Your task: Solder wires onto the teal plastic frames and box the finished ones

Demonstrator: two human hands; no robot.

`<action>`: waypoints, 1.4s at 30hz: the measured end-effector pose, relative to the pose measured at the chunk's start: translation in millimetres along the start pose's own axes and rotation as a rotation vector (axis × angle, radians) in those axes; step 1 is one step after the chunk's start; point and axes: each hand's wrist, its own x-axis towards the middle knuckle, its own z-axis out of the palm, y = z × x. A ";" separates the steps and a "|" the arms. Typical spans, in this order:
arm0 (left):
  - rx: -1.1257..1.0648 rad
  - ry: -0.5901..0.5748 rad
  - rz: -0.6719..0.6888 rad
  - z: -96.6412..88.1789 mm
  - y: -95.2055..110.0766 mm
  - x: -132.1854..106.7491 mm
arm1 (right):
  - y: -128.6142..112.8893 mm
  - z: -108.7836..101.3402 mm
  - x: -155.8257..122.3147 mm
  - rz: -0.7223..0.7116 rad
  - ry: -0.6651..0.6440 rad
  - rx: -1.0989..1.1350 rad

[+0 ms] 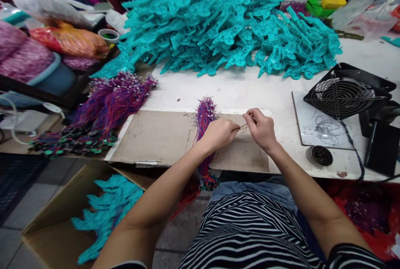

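My left hand (221, 134) is closed in a pinch on thin dark wires (243, 127) that stretch across the gap to my right hand. The fingertips of my right hand (260, 129) are pinched together at the other end of these wires. Beneath my left hand and wrist lies a bundle of red and blue wires (205, 120), with silvery tips at the far end and dark and green ends hanging over the table's front edge. A flat piece of brown cardboard (162, 135) is under the bundle and both hands.
Turquoise plastic parts (200, 23) are heaped at the back. More wire bundles (106, 106) lie at left. A black fan (346, 90), a white tile (325, 129) with wire strands and a small round tin (319, 155) are at right. A cardboard box (56, 227) stands below left.
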 end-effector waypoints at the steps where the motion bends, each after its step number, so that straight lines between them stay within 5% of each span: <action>1: 0.015 -0.013 0.032 -0.9 -1.1 -0.8 | 1.6 -2.0 2.2 0.032 -0.034 0.070; 5: 0.022 -0.025 0.117 -6.0 -10.4 -7.0 | 12.7 -11.2 13.1 0.230 -0.231 0.416; 8: 0.022 -0.037 0.168 -9.5 -17.2 -12.9 | 20.8 -14.4 17.1 0.324 -0.278 0.442; 12: -0.151 -0.031 0.180 -10.4 -19.3 -15.8 | 24.3 -13.3 14.2 0.285 -0.218 0.351; 17: -0.286 0.018 0.071 -7.9 -16.2 -11.1 | 17.8 -17.0 8.8 0.145 -0.353 0.241; 27: 0.046 0.025 -0.100 -1.0 6.0 -0.8 | 3.9 -20.8 0.2 0.259 -0.333 0.463; 30: 0.037 0.006 -0.038 -0.2 6.7 0.0 | 5.0 -22.3 0.2 0.254 -0.275 0.469; 34: -0.292 -0.026 0.170 -0.5 -0.8 -4.5 | 17.1 -16.7 0.6 0.344 -0.114 0.448; 38: -0.797 0.210 -0.011 0.1 -11.3 -8.1 | 31.0 -4.7 -9.8 0.443 -0.242 0.340; 42: -1.059 0.435 -0.205 5.3 -24.5 4.3 | 36.9 -5.7 -24.1 0.320 -0.337 -0.065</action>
